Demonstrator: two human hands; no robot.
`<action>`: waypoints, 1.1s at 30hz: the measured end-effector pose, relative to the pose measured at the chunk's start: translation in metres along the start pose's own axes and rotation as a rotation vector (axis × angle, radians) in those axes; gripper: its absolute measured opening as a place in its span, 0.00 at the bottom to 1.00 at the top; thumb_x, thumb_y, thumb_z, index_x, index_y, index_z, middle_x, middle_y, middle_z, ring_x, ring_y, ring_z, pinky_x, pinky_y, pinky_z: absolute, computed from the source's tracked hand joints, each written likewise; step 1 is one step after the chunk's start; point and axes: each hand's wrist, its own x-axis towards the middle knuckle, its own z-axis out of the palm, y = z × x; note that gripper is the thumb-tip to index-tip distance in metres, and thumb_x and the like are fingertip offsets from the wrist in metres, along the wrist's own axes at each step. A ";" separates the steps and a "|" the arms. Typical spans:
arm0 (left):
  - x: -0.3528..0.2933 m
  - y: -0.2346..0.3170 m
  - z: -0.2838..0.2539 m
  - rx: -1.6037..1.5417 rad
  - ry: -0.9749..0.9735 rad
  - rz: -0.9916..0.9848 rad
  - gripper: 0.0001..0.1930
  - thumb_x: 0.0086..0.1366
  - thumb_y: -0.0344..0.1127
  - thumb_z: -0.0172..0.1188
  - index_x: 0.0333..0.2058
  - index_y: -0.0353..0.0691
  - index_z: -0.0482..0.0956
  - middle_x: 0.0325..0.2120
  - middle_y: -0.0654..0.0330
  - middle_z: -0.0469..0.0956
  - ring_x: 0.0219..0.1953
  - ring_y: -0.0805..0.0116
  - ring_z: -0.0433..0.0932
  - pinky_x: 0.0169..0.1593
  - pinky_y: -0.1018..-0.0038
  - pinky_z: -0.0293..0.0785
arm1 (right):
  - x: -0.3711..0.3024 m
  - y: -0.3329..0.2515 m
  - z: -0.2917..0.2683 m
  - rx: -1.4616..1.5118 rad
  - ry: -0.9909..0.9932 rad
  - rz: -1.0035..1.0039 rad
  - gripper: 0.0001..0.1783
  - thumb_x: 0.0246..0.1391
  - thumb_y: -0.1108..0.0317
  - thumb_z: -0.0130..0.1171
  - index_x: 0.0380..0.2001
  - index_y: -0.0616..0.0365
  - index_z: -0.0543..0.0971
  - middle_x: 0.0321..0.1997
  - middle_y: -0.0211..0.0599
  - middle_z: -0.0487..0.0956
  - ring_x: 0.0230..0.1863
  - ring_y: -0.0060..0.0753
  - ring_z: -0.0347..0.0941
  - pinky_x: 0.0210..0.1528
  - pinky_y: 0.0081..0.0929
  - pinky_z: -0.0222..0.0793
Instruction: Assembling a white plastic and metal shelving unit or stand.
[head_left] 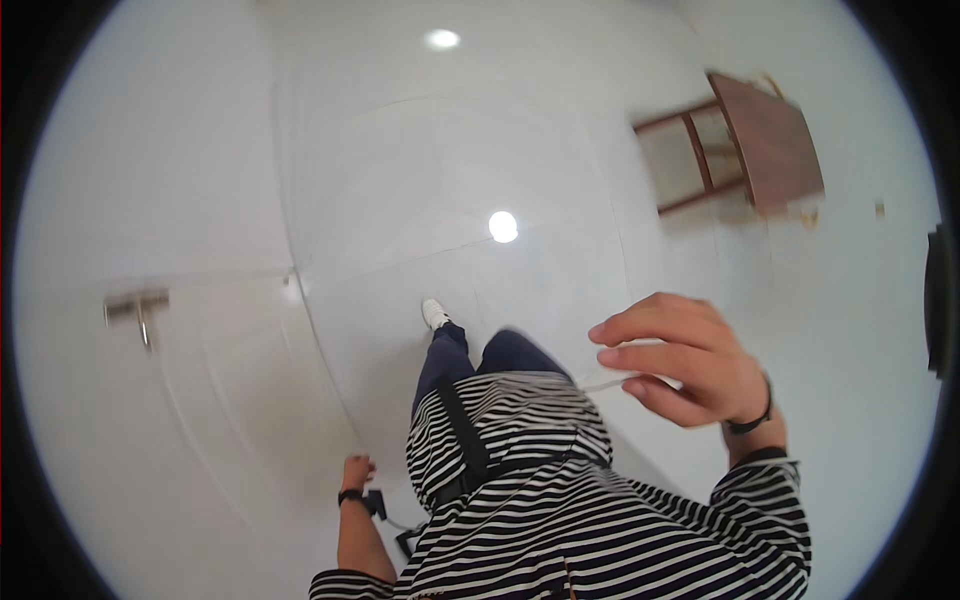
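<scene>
My right hand point(685, 360) is raised in front of my right side, palm turned inward. Its fingers are bent and spread apart, with nothing between them; a dark band circles the wrist. Low at my left side hangs my left hand point(358, 470), small in view, its fingers bent and mostly hidden. What it may hold does not show. A small black device point(375, 503) with a cable hangs close to that wrist. Across my striped shirt point(510, 420) runs a black strap point(462, 430).
A reddish-brown wooden piece of furniture point(770, 140) with an open frame stands at the far right. On the left, a metal lever handle point(145, 325) sits on a pale surface. A black object point(938, 300) shows at the right rim. One white shoe point(434, 314) rests on the pale, shiny floor.
</scene>
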 end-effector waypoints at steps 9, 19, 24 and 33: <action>-0.034 0.610 -0.011 0.166 0.039 0.774 0.14 0.69 0.42 0.49 0.42 0.38 0.75 0.29 0.62 0.78 0.34 0.73 0.77 0.37 0.75 0.74 | 0.054 0.056 -0.144 -0.014 0.626 -0.120 0.09 0.48 0.72 0.57 0.35 0.59 0.78 0.36 0.47 0.79 0.31 0.40 0.74 0.34 0.31 0.71; -0.091 0.682 -0.006 0.316 -0.234 0.308 0.19 0.68 0.48 0.50 0.48 0.39 0.71 0.37 0.55 0.79 0.42 0.64 0.79 0.39 0.67 0.76 | 0.188 0.102 -0.372 0.033 0.694 -0.020 0.09 0.47 0.73 0.58 0.35 0.59 0.77 0.35 0.46 0.79 0.30 0.38 0.74 0.35 0.31 0.71; -0.093 0.686 -0.004 0.353 -0.278 0.076 0.16 0.66 0.41 0.45 0.47 0.41 0.75 0.32 0.61 0.76 0.32 0.66 0.76 0.35 0.61 0.79 | 0.268 0.159 -0.446 0.043 0.619 0.041 0.09 0.47 0.74 0.59 0.34 0.59 0.76 0.35 0.45 0.78 0.30 0.38 0.74 0.36 0.31 0.71; -0.028 1.017 -0.011 0.432 -0.077 0.147 0.18 0.65 0.45 0.51 0.47 0.38 0.72 0.37 0.56 0.79 0.40 0.63 0.79 0.39 0.61 0.76 | 0.410 0.257 -0.576 0.027 0.711 0.158 0.10 0.46 0.75 0.60 0.34 0.59 0.75 0.34 0.43 0.78 0.29 0.36 0.73 0.37 0.31 0.71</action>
